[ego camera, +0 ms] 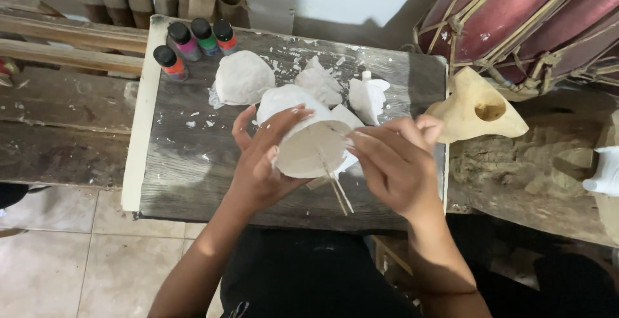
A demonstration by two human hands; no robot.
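Note:
My left hand (261, 160) grips a white plaster-like rounded piece (303, 134) from its left side, hollow underside turned toward me. My right hand (393, 160) is against the piece's right edge, fingers pinched on thin wooden sticks (336, 186) that cross the hollow and poke out below. Both hands hover over a dark wooden board (187, 176).
Three more white plaster pieces (244, 77) (319, 81) (369, 96) lie further back on the board. Several small paint bottles (193, 44) stand at its far left corner. A pale carved wooden piece (480, 108) lies to the right, a red drum (529, 15) behind it. Tiled floor lower left.

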